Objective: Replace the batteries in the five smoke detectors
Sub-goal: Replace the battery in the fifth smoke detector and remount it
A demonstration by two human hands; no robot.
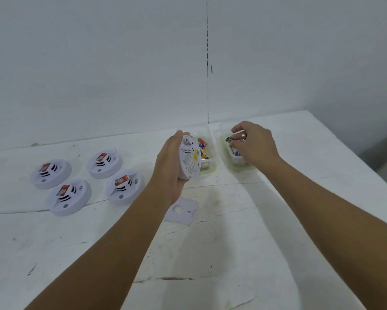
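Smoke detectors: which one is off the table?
The smoke detector gripped in the left hand, tilted on edge; the other four lie flat at the table's left.

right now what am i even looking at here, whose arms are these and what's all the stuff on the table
This is one picture from a camera worn on a person's head, looking down at their own bare arms over a white table. No robot is involved.

The left hand holds a round white smoke detector, tilted on edge with its back showing. The right hand pinches a small battery over a clear tub. Beside it stands a second tub holding more batteries.

Four more detectors lie at the left, each with a red-labelled battery showing. A flat white cover plate lies near the left wrist.
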